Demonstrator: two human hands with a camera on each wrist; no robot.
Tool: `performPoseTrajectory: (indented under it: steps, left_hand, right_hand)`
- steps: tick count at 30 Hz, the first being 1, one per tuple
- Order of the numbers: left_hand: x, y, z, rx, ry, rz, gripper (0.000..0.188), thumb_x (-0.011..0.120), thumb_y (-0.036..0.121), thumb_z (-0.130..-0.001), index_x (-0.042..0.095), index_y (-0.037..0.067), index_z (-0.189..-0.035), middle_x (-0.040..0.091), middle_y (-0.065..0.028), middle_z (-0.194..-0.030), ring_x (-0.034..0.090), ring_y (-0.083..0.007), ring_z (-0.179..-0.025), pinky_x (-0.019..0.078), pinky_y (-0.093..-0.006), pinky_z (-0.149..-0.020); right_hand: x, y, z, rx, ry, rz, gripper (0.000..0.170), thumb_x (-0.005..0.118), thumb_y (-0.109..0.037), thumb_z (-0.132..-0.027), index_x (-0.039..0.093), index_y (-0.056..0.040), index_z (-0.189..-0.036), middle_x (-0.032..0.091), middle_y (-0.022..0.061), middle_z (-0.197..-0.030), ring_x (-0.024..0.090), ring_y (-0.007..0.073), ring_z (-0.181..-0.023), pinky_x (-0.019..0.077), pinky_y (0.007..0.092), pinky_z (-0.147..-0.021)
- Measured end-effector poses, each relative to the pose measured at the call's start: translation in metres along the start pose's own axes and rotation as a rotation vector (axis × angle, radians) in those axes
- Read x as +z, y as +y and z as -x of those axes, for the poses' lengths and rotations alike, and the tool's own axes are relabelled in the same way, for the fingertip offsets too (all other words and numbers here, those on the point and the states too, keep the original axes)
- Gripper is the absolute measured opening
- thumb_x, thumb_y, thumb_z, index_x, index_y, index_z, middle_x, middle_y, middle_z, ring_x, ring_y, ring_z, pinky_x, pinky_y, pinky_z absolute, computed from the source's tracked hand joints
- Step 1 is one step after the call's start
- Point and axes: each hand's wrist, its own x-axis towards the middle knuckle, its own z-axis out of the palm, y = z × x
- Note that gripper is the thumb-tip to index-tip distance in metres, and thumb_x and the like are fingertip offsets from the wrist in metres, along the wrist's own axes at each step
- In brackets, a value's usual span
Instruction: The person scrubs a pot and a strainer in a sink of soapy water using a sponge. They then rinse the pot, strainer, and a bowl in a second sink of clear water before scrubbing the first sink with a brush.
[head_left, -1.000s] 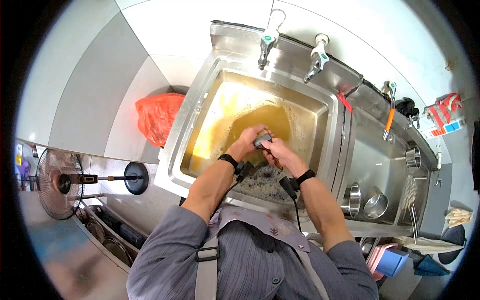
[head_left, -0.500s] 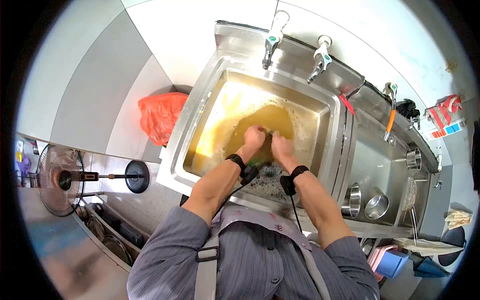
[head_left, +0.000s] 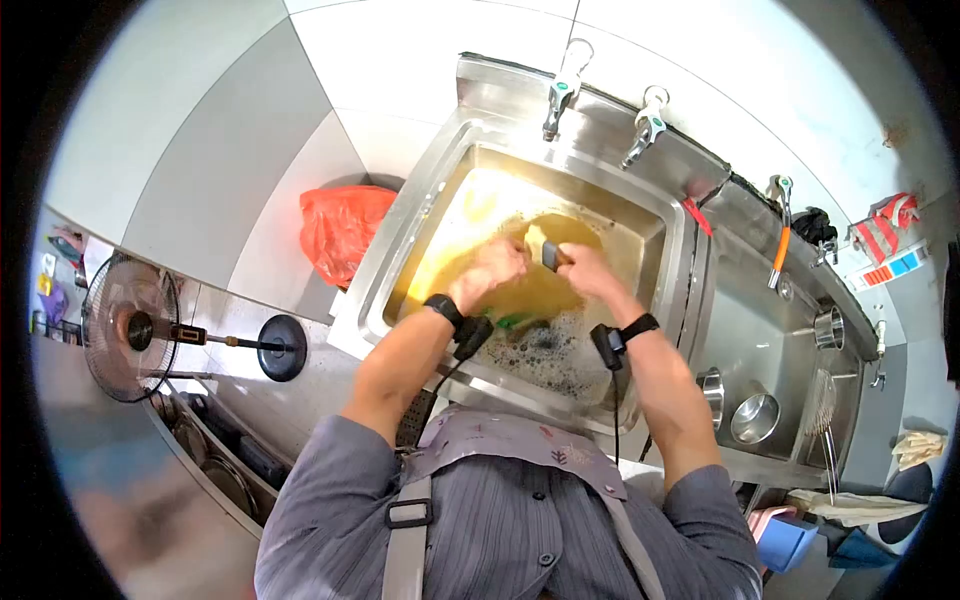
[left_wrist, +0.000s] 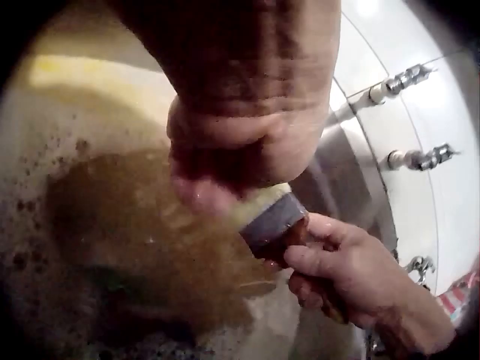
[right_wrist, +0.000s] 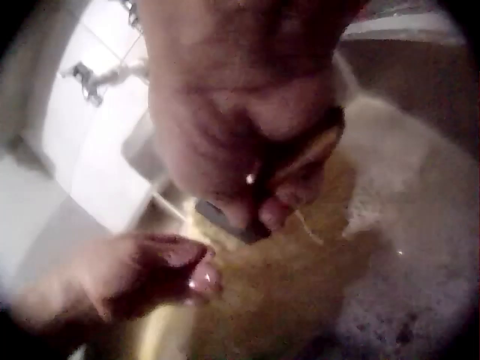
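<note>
My right hand [head_left: 585, 270] grips a flat brush by its brown handle over the left sink basin [head_left: 650, 240]. The brush [left_wrist: 276, 223] has pale yellow bristles and a wide grey ferrule; in the head view its bristles tilt up and away. Close beside the bristle end is my left hand [head_left: 495, 265], its fingers curled in. The right wrist view shows this left hand [right_wrist: 150, 277] just below the ferrule, with nothing visible in its fingers. Cloudy yellow-brown water [left_wrist: 165, 225] with foam lies under both hands. A green thing [head_left: 510, 322] shows through the water nearer my body.
Two taps, a left one [head_left: 560, 95] and a right one [head_left: 645, 130], stand behind the basin. The sink on the right [head_left: 740, 330] holds steel pots [head_left: 755, 418] and a wire strainer [head_left: 822, 405]. An orange bag [head_left: 345, 230] lies left of the basin; a fan [head_left: 130, 325] stands farther left.
Half a second ago both hands were close together low at the water with the brush mostly hidden. Now the brush shows in my right hand and the left hand has moved left, apart from the ferrule.
</note>
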Motion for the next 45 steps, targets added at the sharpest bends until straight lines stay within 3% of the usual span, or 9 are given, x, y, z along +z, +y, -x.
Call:
performPoseTrajectory:
  steps: [4,13,15,17,23,27,29,33,45]
  left_hand:
    - [-0.054,0.029,0.026,0.040,-0.081,0.426,0.011,0.066,0.013,-0.094,0.073,0.005,-0.093,0.068,-0.0012,-0.075,0.056,-0.0087,-0.060,0.0460,-0.0263,-0.056]
    - [-0.095,0.092,0.102,0.176,-0.125,0.794,0.019,0.066,0.020,-0.100,0.072,0.005,-0.092,0.071,-0.0031,-0.088,0.065,-0.0081,-0.075,0.0511,-0.0240,-0.067]
    - [-0.076,0.051,0.083,0.218,0.096,-0.494,0.033,0.071,0.033,-0.091,0.076,0.004,-0.104,0.076,-0.0182,-0.099,0.074,-0.0337,-0.097,0.0571,-0.0433,-0.085]
    - [-0.055,0.005,0.072,0.233,0.046,-0.823,0.035,0.069,0.035,-0.087,0.077,0.006,-0.106,0.076,-0.0200,-0.099,0.071,-0.0393,-0.101,0.0558,-0.0486,-0.090]
    - [-0.059,0.039,0.096,0.197,0.061,-0.705,0.040,0.066,0.035,-0.089,0.075,0.006,-0.114,0.076,-0.0212,-0.103,0.072,-0.0391,-0.099,0.0558,-0.0432,-0.092]
    - [-0.049,0.056,0.116,0.244,0.164,-0.251,0.037,0.064,0.034,-0.090,0.076,0.007,-0.113,0.076,-0.0189,-0.105,0.070,-0.0377,-0.106,0.0525,-0.0516,-0.097]
    - [-0.028,0.034,0.116,0.220,0.369,-1.208,0.034,0.064,0.034,-0.091,0.075,0.010,-0.111,0.074,-0.0148,-0.108,0.065,-0.0350,-0.117,0.0448,-0.0645,-0.102]
    - [-0.018,0.045,0.126,0.162,0.226,-1.103,0.030,0.069,0.037,-0.089,0.074,0.013,-0.108,0.073,-0.0114,-0.110,0.062,-0.0334,-0.122,0.0446,-0.0660,-0.098]
    - [0.008,0.048,0.091,0.246,0.175,-1.035,0.031,0.064,0.026,-0.092,0.074,0.008,-0.115,0.067,-0.0140,-0.129,0.052,-0.0368,-0.135,0.0346,-0.0663,-0.112]
  right_hand:
    - [-0.071,-0.066,0.029,0.055,-0.151,-0.348,0.015,0.064,-0.014,-0.095,0.068,-0.0047,-0.106,0.065,0.0011,-0.081,0.055,0.0048,-0.057,0.0429,0.0240,-0.048]
    - [-0.111,-0.105,0.074,-0.010,-0.235,-0.859,0.019,0.062,-0.018,-0.102,0.067,-0.0063,-0.116,0.063,-0.0003,-0.080,0.052,0.0033,-0.058,0.0389,0.0204,-0.048]
    - [-0.079,-0.048,0.060,0.037,-0.248,-0.409,0.017,0.062,-0.016,-0.100,0.068,-0.0062,-0.113,0.068,0.0070,-0.082,0.063,0.0139,-0.065,0.0477,0.0284,-0.054]
    - [-0.052,-0.015,0.062,-0.068,-0.084,0.912,0.017,0.061,-0.013,-0.097,0.070,-0.0064,-0.110,0.072,0.0166,-0.091,0.070,0.0314,-0.081,0.0554,0.0415,-0.068]
    - [-0.100,-0.085,0.107,-0.082,0.014,0.593,0.032,0.062,-0.016,-0.092,0.070,-0.0132,-0.123,0.072,0.0209,-0.101,0.068,0.0393,-0.095,0.0546,0.0483,-0.084]
    - [-0.090,-0.082,0.121,-0.221,0.494,0.475,0.035,0.064,-0.012,-0.089,0.070,-0.0139,-0.123,0.072,0.0207,-0.097,0.070,0.0385,-0.089,0.0566,0.0483,-0.079]
    - [-0.070,-0.039,0.115,-0.056,-0.084,1.014,0.036,0.062,-0.013,-0.091,0.069,-0.0166,-0.125,0.069,0.0200,-0.096,0.069,0.0377,-0.087,0.0569,0.0480,-0.076]
    - [-0.075,-0.045,0.153,-0.175,0.380,0.829,0.045,0.054,-0.006,-0.094,0.064,-0.0237,-0.134,0.064,0.0152,-0.095,0.068,0.0375,-0.085,0.0566,0.0470,-0.073]
    - [-0.068,-0.044,0.179,-0.128,0.433,0.870,0.046,0.057,-0.004,-0.091,0.060,-0.0187,-0.134,0.065,0.0162,-0.102,0.069,0.0378,-0.088,0.0566,0.0464,-0.072]
